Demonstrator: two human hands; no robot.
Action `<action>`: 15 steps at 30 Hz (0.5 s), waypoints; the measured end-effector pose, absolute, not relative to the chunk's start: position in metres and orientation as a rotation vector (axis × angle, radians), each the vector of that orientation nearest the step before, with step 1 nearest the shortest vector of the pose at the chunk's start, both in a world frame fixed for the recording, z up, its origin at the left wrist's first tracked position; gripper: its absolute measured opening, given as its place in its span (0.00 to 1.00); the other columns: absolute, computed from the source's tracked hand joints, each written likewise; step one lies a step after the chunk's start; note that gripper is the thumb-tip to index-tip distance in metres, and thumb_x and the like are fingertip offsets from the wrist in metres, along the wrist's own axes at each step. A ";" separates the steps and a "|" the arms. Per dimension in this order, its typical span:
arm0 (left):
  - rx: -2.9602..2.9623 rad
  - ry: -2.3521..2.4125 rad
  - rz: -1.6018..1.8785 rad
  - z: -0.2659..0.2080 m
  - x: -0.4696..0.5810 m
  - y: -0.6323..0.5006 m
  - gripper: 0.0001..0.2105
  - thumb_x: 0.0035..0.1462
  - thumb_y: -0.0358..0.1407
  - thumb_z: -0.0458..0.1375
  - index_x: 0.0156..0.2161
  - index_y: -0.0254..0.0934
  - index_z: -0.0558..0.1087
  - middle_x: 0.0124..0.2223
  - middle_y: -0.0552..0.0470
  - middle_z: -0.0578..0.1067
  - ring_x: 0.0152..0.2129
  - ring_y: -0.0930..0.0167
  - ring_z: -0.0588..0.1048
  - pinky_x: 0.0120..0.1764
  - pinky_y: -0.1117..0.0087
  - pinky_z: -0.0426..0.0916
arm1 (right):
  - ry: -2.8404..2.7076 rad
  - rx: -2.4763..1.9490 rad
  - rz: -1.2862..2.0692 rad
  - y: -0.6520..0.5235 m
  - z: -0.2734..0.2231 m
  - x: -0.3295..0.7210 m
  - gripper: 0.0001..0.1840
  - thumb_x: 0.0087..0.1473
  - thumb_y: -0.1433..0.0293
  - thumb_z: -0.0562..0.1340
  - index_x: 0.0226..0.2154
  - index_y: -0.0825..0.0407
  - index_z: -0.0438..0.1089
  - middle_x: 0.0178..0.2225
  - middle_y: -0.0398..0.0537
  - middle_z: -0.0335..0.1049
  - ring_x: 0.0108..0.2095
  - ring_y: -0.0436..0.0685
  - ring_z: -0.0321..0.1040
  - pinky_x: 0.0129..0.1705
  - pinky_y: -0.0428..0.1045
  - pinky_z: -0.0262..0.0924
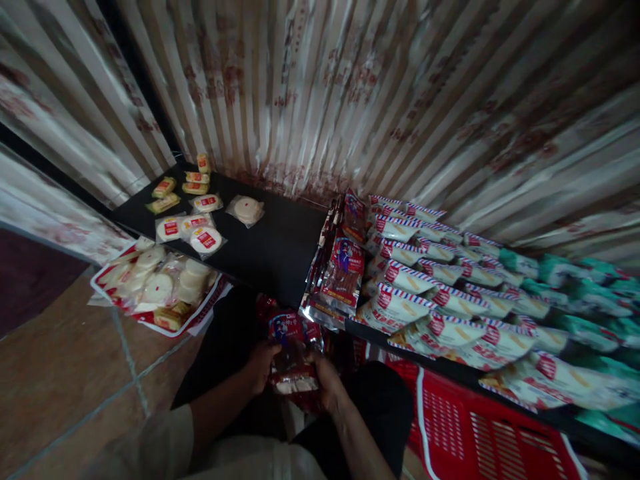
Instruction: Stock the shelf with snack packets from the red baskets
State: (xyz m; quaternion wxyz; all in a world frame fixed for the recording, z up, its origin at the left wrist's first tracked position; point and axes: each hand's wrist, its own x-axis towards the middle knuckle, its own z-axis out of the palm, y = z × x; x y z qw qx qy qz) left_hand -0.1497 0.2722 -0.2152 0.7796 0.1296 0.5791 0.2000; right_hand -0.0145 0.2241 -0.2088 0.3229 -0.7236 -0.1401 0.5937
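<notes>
Over my lap, my left hand (265, 365) and my right hand (324, 380) grip a dark red snack packet (294, 363) by its two sides. Its printed front faces up, with a blue figure near the top. More packets of the same kind lie behind and beneath it, partly hidden. A stack of matching red packets (345, 270) rests on the black shelf (285, 250), ahead and to the right of my hands. Both hands have their fingers closed round the packet's edges.
Rows of white snack bags (435, 293) and green bags (585, 293) fill the shelf's right side. Small wrapped cakes (205, 239) sit at its left. A basket (100, 283) of wrapped cakes stands on the tiled floor; a red basket (450, 413) is under the shelf. Curtains (300, 100) hang behind.
</notes>
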 end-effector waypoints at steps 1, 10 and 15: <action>0.308 1.235 0.479 -0.209 -0.154 0.270 0.10 0.45 0.33 0.58 0.35 0.33 0.70 0.26 0.52 0.75 0.24 0.70 0.74 0.31 0.69 0.69 | -0.336 -1.848 1.571 0.221 -0.203 -0.018 0.08 0.38 0.66 0.54 0.23 0.51 0.64 0.19 0.44 0.68 0.22 0.55 0.67 0.27 0.49 0.62; 0.683 1.381 0.788 -0.139 -0.186 0.255 0.21 0.36 0.47 0.62 0.33 0.34 0.72 0.29 0.51 0.76 0.26 0.68 0.74 0.29 0.70 0.68 | -0.907 -1.710 1.354 0.218 -0.152 -0.036 0.18 0.44 0.53 0.58 0.25 0.52 0.69 0.23 0.43 0.69 0.27 0.52 0.64 0.32 0.47 0.58; 0.837 1.373 0.815 -0.104 -0.187 0.258 0.24 0.38 0.51 0.59 0.36 0.34 0.71 0.33 0.50 0.76 0.29 0.67 0.73 0.32 0.71 0.69 | -1.210 -1.886 1.033 0.221 -0.126 -0.037 0.21 0.54 0.58 0.50 0.43 0.52 0.69 0.33 0.48 0.73 0.34 0.56 0.69 0.37 0.50 0.62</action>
